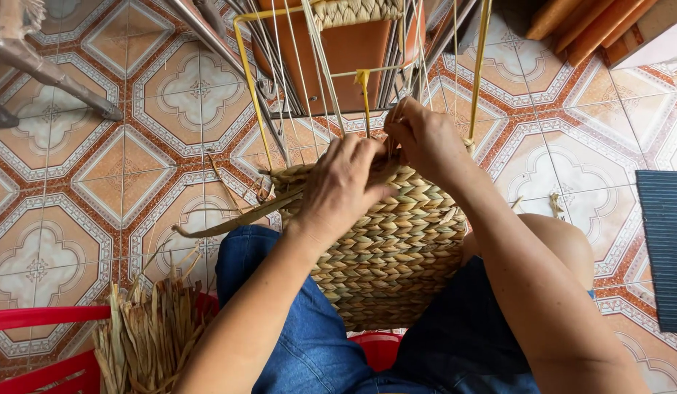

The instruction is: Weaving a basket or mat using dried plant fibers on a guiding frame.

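Observation:
A half-woven basket point(394, 248) of dried, tan plant strands rests on my lap, built on a yellow wire frame point(249, 80). My left hand point(340, 186) lies on the basket's upper woven edge, fingers curled around a strand. My right hand point(420, 135) pinches a strand just above that edge, close to a thin upright wire. A loose flat strand point(229, 222) trails out to the left from under my left hand. Bare wires of the frame rise beyond the hands.
A bundle of dried strands point(145, 335) lies at my lower left beside a red plastic rim point(39, 317). The floor has patterned orange and white tiles point(119, 175). A dark ribbed mat point(666, 244) lies at the right, metal legs point(54, 76) at the upper left.

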